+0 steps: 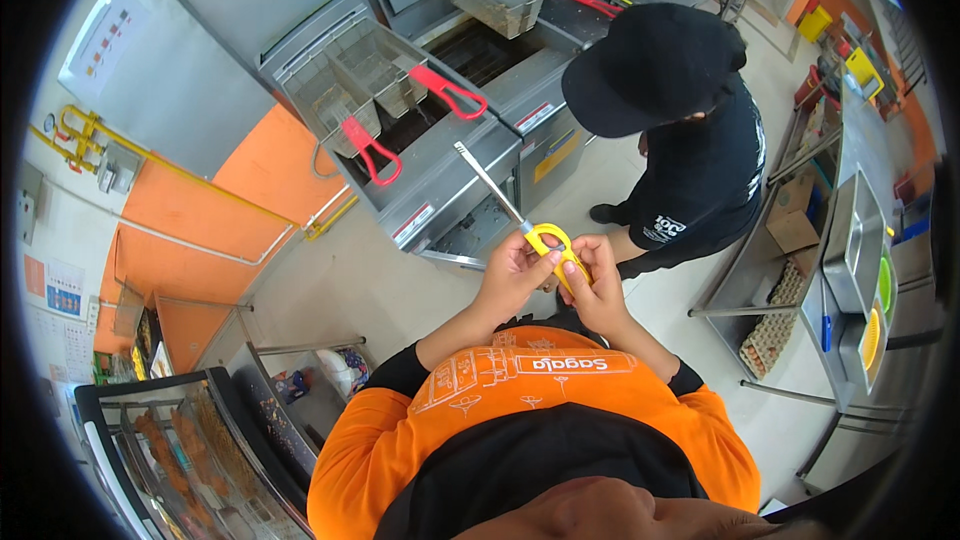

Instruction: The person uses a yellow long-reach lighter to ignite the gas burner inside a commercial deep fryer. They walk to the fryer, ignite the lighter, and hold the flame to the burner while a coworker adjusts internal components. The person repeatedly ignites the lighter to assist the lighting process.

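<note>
In front of my chest I hold a long-necked gas lighter (550, 243) with a yellow looped handle and a thin metal barrel. Its barrel slants away to the upper left, the tip over the front of the nearer deep fryer (445, 165). My left hand (516, 273) is closed round the handle near the base of the barrel. The fingers of my right hand (600, 285) pinch the handle's rear end. Past the tip, two wire fry baskets (345, 105) with red handles rest on the fryer.
A co-worker (690, 150) in a black cap and shirt stands ahead to the right, beside a second fryer (480, 45). A yellow gas pipe (190, 175) runs along the left wall. Steel shelving (740, 312) with egg trays stands right; a glass display case (190, 460) is lower left.
</note>
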Demonstrator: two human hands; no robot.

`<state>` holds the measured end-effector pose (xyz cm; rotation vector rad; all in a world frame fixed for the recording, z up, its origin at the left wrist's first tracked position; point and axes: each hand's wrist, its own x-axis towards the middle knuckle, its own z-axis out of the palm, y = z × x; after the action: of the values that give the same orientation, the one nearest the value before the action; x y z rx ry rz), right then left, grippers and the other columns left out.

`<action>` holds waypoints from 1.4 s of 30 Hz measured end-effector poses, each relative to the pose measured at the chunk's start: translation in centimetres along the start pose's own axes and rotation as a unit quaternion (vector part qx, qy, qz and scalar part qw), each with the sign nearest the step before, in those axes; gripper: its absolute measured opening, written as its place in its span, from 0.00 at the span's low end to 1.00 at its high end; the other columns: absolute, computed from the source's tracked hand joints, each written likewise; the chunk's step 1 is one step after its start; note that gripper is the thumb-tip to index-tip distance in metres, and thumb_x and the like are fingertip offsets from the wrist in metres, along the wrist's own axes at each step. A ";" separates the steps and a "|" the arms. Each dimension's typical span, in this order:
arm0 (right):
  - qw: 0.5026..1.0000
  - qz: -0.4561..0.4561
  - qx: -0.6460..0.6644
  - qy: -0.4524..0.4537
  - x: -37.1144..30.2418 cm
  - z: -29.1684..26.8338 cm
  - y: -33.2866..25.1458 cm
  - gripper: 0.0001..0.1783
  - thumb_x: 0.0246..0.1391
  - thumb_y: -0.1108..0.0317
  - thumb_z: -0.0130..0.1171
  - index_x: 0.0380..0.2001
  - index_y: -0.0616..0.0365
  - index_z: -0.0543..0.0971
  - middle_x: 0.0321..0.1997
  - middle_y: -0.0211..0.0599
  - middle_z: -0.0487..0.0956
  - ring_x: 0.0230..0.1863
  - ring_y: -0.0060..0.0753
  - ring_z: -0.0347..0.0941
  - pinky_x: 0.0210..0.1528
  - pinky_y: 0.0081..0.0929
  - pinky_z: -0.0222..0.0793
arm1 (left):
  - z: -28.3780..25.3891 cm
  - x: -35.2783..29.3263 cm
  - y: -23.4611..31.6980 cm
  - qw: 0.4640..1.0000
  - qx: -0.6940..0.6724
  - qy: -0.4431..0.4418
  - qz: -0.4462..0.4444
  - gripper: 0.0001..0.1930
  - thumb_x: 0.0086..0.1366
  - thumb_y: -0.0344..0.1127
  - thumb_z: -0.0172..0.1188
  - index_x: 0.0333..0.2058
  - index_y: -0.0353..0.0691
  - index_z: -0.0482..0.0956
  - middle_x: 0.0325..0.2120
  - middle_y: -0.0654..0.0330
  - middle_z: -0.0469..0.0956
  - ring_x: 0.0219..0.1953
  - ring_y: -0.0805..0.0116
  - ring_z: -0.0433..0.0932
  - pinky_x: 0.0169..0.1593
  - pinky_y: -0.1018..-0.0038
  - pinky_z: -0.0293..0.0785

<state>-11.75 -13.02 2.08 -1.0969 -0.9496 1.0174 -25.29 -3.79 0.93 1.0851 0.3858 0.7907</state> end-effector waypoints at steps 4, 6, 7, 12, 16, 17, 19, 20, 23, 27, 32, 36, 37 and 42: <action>0.997 -0.014 0.076 -0.024 -2.6 3.5 0.5 0.15 0.70 0.71 0.47 0.55 0.55 0.58 0.38 0.38 0.74 0.24 0.17 0.65 0.25 0.15 0.61 | -1.7 -3.9 1.2 0.999 0.019 -0.032 0.019 0.13 0.69 0.27 0.59 0.51 0.36 0.72 0.50 0.58 0.74 0.54 0.71 0.73 0.55 0.74 0.73; 0.994 -0.016 0.097 -0.045 -3.1 5.1 0.5 0.15 0.70 0.71 0.46 0.55 0.55 0.58 0.39 0.39 0.74 0.25 0.17 0.65 0.25 0.16 0.61 | -2.7 -5.5 1.5 0.997 -0.016 -0.059 0.041 0.15 0.70 0.31 0.58 0.53 0.36 0.70 0.53 0.57 0.71 0.57 0.69 0.70 0.56 0.72 0.72; 0.994 -0.021 0.092 -0.061 -3.1 5.8 0.6 0.15 0.71 0.70 0.45 0.56 0.55 0.58 0.39 0.39 0.74 0.25 0.17 0.65 0.26 0.16 0.62 | -3.2 -6.4 1.2 0.997 -0.034 -0.039 0.055 0.17 0.72 0.34 0.57 0.55 0.37 0.69 0.54 0.56 0.70 0.57 0.68 0.70 0.58 0.71 0.71; 0.984 -0.061 -0.040 -0.164 -3.0 7.2 1.5 0.18 0.69 0.69 0.48 0.59 0.55 0.61 0.44 0.43 0.76 0.31 0.25 0.72 0.32 0.24 0.70 | -3.4 -8.5 2.6 0.991 0.028 0.026 0.131 0.29 0.73 0.58 0.48 0.59 0.40 0.63 0.55 0.55 0.66 0.61 0.63 0.67 0.62 0.63 0.66; 0.934 -0.175 -0.237 -0.200 -2.4 9.0 -0.5 0.24 0.63 0.70 0.56 0.61 0.55 0.64 0.50 0.50 0.77 0.40 0.47 0.80 0.40 0.35 0.75 | -3.9 -9.5 3.8 0.985 0.074 0.017 0.155 0.32 0.70 0.62 0.50 0.58 0.40 0.63 0.53 0.55 0.68 0.61 0.61 0.67 0.64 0.61 0.63; 0.919 -0.184 -0.289 -0.197 -2.5 9.3 -0.9 0.26 0.60 0.71 0.58 0.61 0.55 0.65 0.52 0.51 0.77 0.43 0.53 0.80 0.42 0.37 0.76 | -3.8 -9.7 3.9 0.984 0.069 0.026 0.162 0.31 0.70 0.61 0.51 0.57 0.40 0.63 0.52 0.55 0.68 0.60 0.60 0.67 0.64 0.61 0.63; 0.889 -0.260 -0.344 -0.156 -1.8 9.8 -1.0 0.28 0.54 0.71 0.63 0.58 0.54 0.69 0.48 0.52 0.78 0.41 0.57 0.80 0.38 0.39 0.78 | -3.8 -9.8 4.0 0.982 0.058 0.037 0.174 0.31 0.69 0.61 0.53 0.57 0.40 0.64 0.52 0.55 0.69 0.60 0.60 0.68 0.64 0.61 0.63; 0.881 -0.276 -0.352 -0.154 -1.5 9.7 -1.0 0.27 0.54 0.71 0.64 0.57 0.54 0.70 0.46 0.50 0.79 0.39 0.56 0.80 0.37 0.39 0.78 | -3.8 -9.9 4.0 0.981 0.063 0.037 0.181 0.31 0.69 0.61 0.54 0.57 0.40 0.64 0.51 0.55 0.69 0.60 0.60 0.68 0.64 0.61 0.64; 0.897 -0.272 -0.315 -0.149 -1.5 9.6 -0.5 0.22 0.54 0.70 0.65 0.53 0.55 0.73 0.39 0.46 0.81 0.35 0.50 0.81 0.32 0.34 0.77 | -3.7 -10.2 3.9 0.981 0.060 0.035 0.183 0.31 0.68 0.60 0.57 0.56 0.40 0.66 0.51 0.56 0.70 0.58 0.62 0.70 0.62 0.63 0.66; 0.958 -0.157 -0.172 -0.167 -2.9 9.6 0.3 0.19 0.60 0.68 0.61 0.53 0.54 0.70 0.33 0.38 0.78 0.25 0.33 0.75 0.26 0.26 0.69 | -4.1 -10.9 4.1 0.989 0.045 0.050 0.133 0.29 0.68 0.57 0.59 0.54 0.38 0.71 0.50 0.58 0.72 0.55 0.66 0.72 0.59 0.67 0.69; 0.918 0.185 0.233 -0.263 -4.3 9.3 -0.9 0.19 0.71 0.64 0.46 0.60 0.49 0.59 0.27 0.30 0.64 0.18 0.15 0.52 0.19 0.15 0.52 | -5.4 -11.4 3.6 0.995 0.023 0.038 0.094 0.20 0.70 0.45 0.61 0.53 0.36 0.75 0.47 0.63 0.76 0.51 0.73 0.75 0.58 0.70 0.70; 0.913 0.155 0.270 -0.263 -4.7 9.9 -1.5 0.16 0.71 0.63 0.45 0.58 0.49 0.59 0.31 0.36 0.70 0.19 0.19 0.62 0.20 0.17 0.59 | -4.6 -11.5 5.4 0.997 0.031 0.048 0.052 0.16 0.71 0.39 0.61 0.51 0.36 0.76 0.44 0.63 0.78 0.47 0.74 0.76 0.54 0.72 0.72; 0.924 0.141 0.250 -0.251 -4.8 9.9 -1.5 0.16 0.71 0.63 0.45 0.58 0.50 0.59 0.32 0.37 0.71 0.21 0.20 0.66 0.21 0.17 0.62 | -4.6 -11.7 5.6 0.997 0.030 0.055 0.033 0.15 0.71 0.38 0.61 0.50 0.36 0.76 0.43 0.63 0.79 0.46 0.74 0.77 0.53 0.72 0.73; 0.982 0.062 0.087 -0.155 -5.5 10.3 -0.8 0.13 0.70 0.69 0.45 0.54 0.54 0.62 0.39 0.38 0.75 0.31 0.23 0.75 0.29 0.20 0.70 | -4.1 -12.2 5.8 0.998 0.019 0.064 0.020 0.10 0.67 0.30 0.64 0.46 0.36 0.78 0.40 0.63 0.82 0.42 0.76 0.78 0.48 0.74 0.74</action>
<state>-22.86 -15.96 4.35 -0.8750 -1.0258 1.3758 -38.29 -8.81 3.21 1.0831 0.4893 0.8944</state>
